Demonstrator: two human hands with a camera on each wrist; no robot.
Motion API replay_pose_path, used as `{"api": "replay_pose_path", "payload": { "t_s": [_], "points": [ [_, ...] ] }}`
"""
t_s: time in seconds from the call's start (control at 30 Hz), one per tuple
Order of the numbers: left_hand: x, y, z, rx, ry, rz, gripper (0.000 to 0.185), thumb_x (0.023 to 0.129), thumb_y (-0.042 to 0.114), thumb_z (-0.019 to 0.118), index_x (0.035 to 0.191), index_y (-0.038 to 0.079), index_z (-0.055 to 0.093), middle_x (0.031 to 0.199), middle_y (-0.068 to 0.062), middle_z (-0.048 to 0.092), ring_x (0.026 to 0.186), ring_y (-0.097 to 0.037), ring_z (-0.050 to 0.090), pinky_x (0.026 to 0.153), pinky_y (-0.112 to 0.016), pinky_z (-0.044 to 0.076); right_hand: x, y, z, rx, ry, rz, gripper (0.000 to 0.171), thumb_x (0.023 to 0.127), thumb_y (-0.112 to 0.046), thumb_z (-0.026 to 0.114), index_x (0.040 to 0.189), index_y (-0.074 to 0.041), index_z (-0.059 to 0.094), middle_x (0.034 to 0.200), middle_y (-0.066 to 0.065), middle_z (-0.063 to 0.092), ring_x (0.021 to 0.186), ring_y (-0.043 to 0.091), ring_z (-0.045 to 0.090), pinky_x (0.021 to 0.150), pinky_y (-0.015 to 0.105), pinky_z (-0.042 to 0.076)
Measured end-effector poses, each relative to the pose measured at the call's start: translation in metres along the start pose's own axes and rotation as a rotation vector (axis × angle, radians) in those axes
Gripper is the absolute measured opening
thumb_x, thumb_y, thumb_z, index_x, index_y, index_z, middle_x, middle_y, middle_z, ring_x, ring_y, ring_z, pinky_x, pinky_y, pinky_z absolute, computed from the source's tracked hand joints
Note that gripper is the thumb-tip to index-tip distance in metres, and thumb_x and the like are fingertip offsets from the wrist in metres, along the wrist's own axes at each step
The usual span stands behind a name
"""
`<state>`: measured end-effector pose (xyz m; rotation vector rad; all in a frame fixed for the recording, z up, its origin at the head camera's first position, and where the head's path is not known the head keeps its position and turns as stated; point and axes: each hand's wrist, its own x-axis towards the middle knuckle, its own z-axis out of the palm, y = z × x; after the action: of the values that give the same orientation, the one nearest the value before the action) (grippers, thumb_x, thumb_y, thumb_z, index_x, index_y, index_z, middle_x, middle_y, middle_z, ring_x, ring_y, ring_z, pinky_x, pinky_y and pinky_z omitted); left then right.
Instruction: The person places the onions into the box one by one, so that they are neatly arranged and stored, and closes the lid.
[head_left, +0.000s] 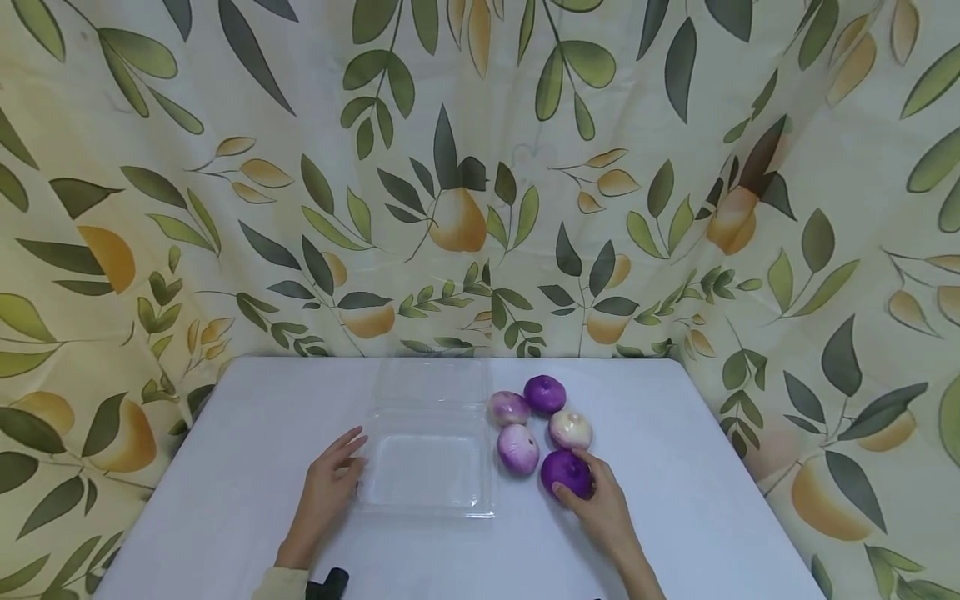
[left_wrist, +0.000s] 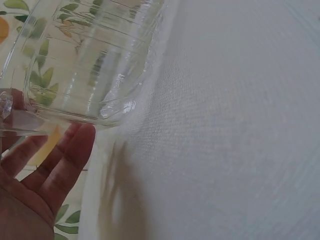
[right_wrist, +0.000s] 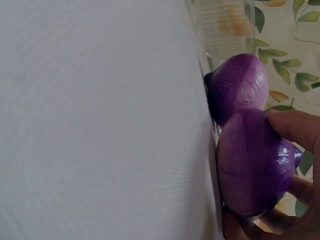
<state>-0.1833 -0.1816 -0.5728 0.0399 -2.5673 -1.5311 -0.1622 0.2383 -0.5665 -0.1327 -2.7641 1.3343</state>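
The deep purple onion (head_left: 566,475) is on the white-covered desk (head_left: 225,475), the nearest of five onions. I have the right hand (head_left: 606,507) on it: in the right wrist view the thumb lies over one side and the fingers curl round the other, so that grip is drawn in to the onion's own width, the tip pointing toward the palm.

Just beyond it I see a whitish onion (head_left: 572,430), and to the left of that a pinkish-purple onion (head_left: 518,450). Farther back are a mauve onion (head_left: 508,408) and a second dark purple onion (head_left: 544,394), the farthest of the group.

Left of them lies a clear plastic clamshell container (head_left: 427,471), its lid (head_left: 431,383) folded back toward the desk's far edge. At its left side is the left hand (head_left: 330,479), grip slack, fingers apart and lightly bent, with no hold that I can see; whether they touch the rim I can't tell. A beige sleeve (head_left: 280,583) and a black object (head_left: 328,585) show at that wrist. Behind hangs a leaf-and-fruit printed fabric (head_left: 480,283).
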Motion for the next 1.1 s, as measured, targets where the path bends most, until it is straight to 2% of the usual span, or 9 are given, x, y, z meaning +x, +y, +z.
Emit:
{"api": "replay_pose_path", "payload": {
  "t_s": [0.13, 0.37, 0.53, 0.73, 0.9, 1.1],
  "points": [
    [0.001, 0.002, 0.002, -0.005, 0.007, 0.027, 0.037, 0.095, 0.009, 0.061, 0.132, 0.008, 0.062, 0.149, -0.002, 0.050, 0.102, -0.022, 0.067, 0.066, -0.019, 0.055, -0.001, 0.000, -0.002, 0.011, 0.021, 0.002, 0.072, 0.084, -0.033, 0.077, 0.144, -0.013, 0.044, 0.145, 0.017, 0.046, 0.126, 0.041, 0.051, 0.103, 0.056, 0.046],
    [0.000, 0.003, 0.002, 0.005, 0.029, 0.021, 0.037, 0.095, 0.010, 0.061, 0.132, 0.010, 0.063, 0.149, 0.000, 0.051, 0.097, -0.015, 0.066, 0.065, -0.020, 0.056, -0.002, -0.007, -0.002, 0.032, 0.043, 0.008, 0.073, 0.082, -0.032, 0.078, 0.144, -0.011, 0.045, 0.144, 0.018, 0.046, 0.125, 0.039, 0.051, 0.103, 0.055, 0.047],
    [0.001, 0.004, 0.002, -0.007, 0.029, 0.021, 0.037, 0.095, 0.012, 0.061, 0.132, 0.012, 0.062, 0.149, 0.003, 0.050, 0.098, -0.016, 0.066, 0.065, -0.020, 0.056, -0.002, -0.015, -0.005, 0.051, 0.073, -0.030, 0.071, 0.082, -0.030, 0.078, 0.142, -0.010, 0.046, 0.142, 0.017, 0.047, 0.122, 0.036, 0.052, 0.100, 0.052, 0.049],
    [0.000, 0.004, 0.004, 0.008, 0.037, 0.004, 0.036, 0.095, 0.011, 0.062, 0.131, 0.009, 0.063, 0.148, 0.001, 0.052, 0.098, -0.018, 0.068, 0.065, -0.019, 0.056, 0.000, -0.024, -0.007, 0.039, 0.096, -0.064, 0.068, 0.083, -0.029, 0.078, 0.141, -0.010, 0.048, 0.140, 0.018, 0.049, 0.119, 0.037, 0.054, 0.097, 0.050, 0.051],
    [-0.002, 0.004, 0.004, 0.002, 0.033, -0.015, 0.036, 0.094, 0.011, 0.062, 0.131, 0.009, 0.063, 0.148, 0.002, 0.051, 0.098, -0.019, 0.068, 0.066, -0.018, 0.056, 0.001, -0.028, -0.007, 0.037, 0.109, -0.078, 0.067, 0.082, -0.029, 0.079, 0.140, -0.011, 0.049, 0.138, 0.017, 0.050, 0.117, 0.034, 0.055, 0.094, 0.042, 0.052],
    [-0.003, 0.003, 0.003, 0.003, 0.030, -0.009, 0.036, 0.094, 0.010, 0.062, 0.130, 0.008, 0.064, 0.148, 0.001, 0.051, 0.096, -0.016, 0.068, 0.065, -0.019, 0.056, 0.003, -0.031, -0.005, 0.061, 0.137, -0.077, 0.066, 0.081, -0.026, 0.080, 0.139, -0.013, 0.051, 0.137, 0.014, 0.052, 0.116, 0.031, 0.056, 0.091, 0.033, 0.051]
  ]
}}
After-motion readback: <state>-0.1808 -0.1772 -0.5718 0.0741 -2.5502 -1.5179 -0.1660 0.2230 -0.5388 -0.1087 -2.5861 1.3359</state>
